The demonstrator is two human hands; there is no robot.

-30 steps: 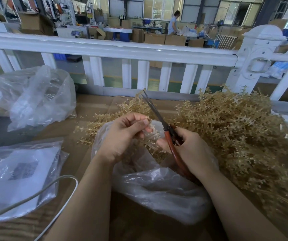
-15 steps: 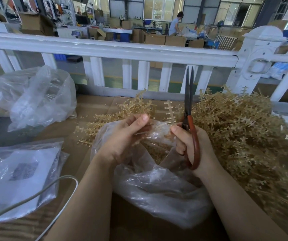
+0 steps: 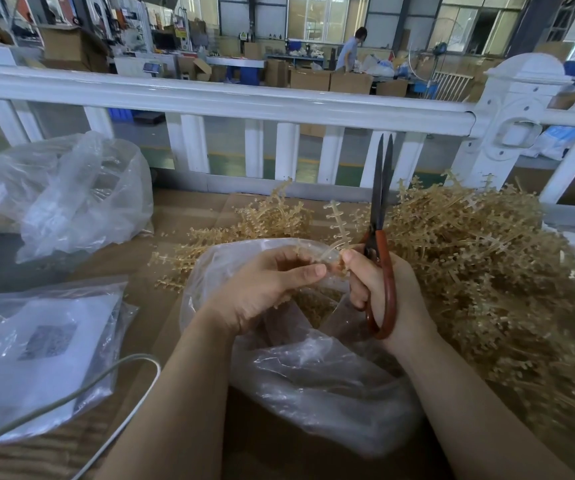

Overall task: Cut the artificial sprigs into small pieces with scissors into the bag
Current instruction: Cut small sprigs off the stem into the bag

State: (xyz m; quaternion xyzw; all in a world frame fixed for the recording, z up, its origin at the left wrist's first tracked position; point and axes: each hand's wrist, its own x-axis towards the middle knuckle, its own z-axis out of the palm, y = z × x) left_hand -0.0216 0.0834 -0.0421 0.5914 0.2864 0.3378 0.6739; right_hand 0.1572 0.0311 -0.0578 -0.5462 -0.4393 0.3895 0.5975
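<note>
Sprig was pinched at its base by the left hand over the open bag, stem rising far; scissors, blades nearly closed and upright, were gripped just right by the right hand.

My bench, cardboard top. Clear bag front centre, big sprig pile to right, crumpled bag back left, bagged paper and white cable near left.
</note>
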